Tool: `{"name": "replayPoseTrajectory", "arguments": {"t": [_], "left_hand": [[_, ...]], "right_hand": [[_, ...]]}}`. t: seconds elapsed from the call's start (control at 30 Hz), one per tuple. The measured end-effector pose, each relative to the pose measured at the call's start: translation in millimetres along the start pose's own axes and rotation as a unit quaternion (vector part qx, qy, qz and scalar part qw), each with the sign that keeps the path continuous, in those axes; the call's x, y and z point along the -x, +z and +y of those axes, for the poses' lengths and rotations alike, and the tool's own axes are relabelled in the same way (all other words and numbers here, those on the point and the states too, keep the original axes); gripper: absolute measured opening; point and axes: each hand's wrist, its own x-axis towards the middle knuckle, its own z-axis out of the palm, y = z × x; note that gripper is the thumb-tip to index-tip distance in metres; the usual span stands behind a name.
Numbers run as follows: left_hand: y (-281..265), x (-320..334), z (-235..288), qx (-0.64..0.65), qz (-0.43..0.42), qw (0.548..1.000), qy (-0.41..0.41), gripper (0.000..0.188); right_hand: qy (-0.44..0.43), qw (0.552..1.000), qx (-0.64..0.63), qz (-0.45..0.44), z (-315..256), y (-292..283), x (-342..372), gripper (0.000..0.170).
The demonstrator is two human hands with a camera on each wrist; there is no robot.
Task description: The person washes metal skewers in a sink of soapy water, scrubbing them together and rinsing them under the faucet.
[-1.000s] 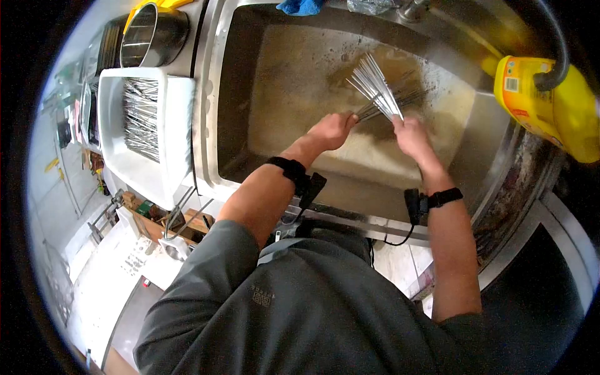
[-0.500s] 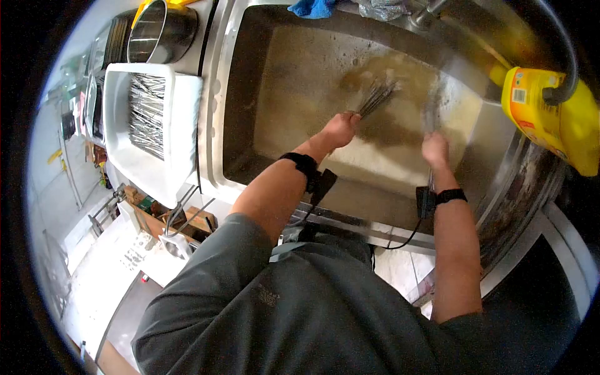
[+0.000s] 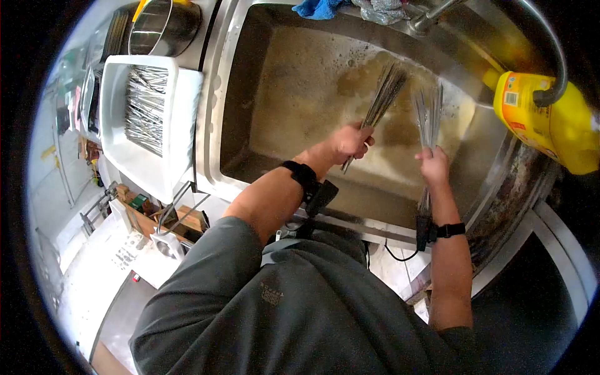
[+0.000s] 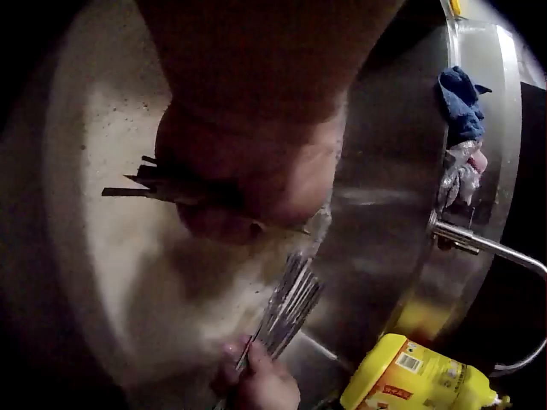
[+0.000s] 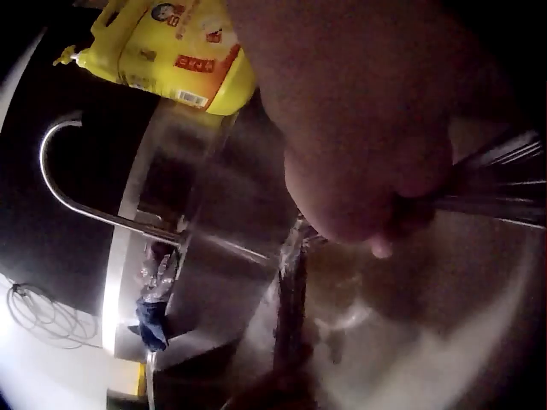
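My left hand (image 3: 351, 142) grips a bundle of thin metal skewers (image 3: 390, 87) around its middle, with ends sticking out on both sides of the fist. To its right, my right hand (image 3: 434, 165) holds a second bundle of skewers (image 3: 428, 112), fanned out at the far end. Both bundles are held above cloudy brownish water in the steel sink (image 3: 247, 69). In the right wrist view, the skewers' near ends (image 5: 504, 184) spread out from the right fist. The left wrist view shows short skewer ends (image 4: 128, 191) beside the left fist, the rest hidden by the hand.
A white bin (image 3: 111, 112) with many skewers stands left of the sink, below a steel pot (image 3: 178, 31). A yellow jug (image 3: 537, 119) and a curved faucet (image 3: 437, 12) flank the right side. A blue cloth (image 3: 315, 7) lies on the back rim.
The two bundles, crossed one second ago, are now apart. My right hand has moved right and toward the body; my left hand has lifted its bundle closer and turned it more upright in view.
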Motion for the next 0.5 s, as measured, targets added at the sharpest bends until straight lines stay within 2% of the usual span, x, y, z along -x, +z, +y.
{"name": "replayPoseTrajectory", "arguments": {"t": [0.03,0.17,0.23,0.37,0.47,0.5], "left_hand": [[2,2,-1,0.009,0.000,1.000,-0.004,0.021],[6,1,-9,0.025,0.003,1.000,0.003,0.020],[7,-2,-12,0.022,0.013,1.000,0.011,0.020],[17,-1,-8,0.012,0.072,0.997,0.006,0.019],[12,-24,-21,0.073,0.046,0.996,0.016,0.024],[11,-32,-24,0.064,0.055,0.996,0.009,0.021]], "right_hand": [[0.039,0.996,-0.081,-0.015,-11,0,7,0.019],[0.023,0.984,-0.164,-0.058,-13,15,5,0.019],[0.043,0.974,-0.208,-0.082,-14,23,-1,0.017],[0.044,0.970,-0.228,-0.074,-20,42,-18,0.021],[0.054,0.974,-0.200,-0.086,-9,64,-39,0.028],[0.062,0.986,-0.138,-0.071,-8,73,-48,0.034]]}}
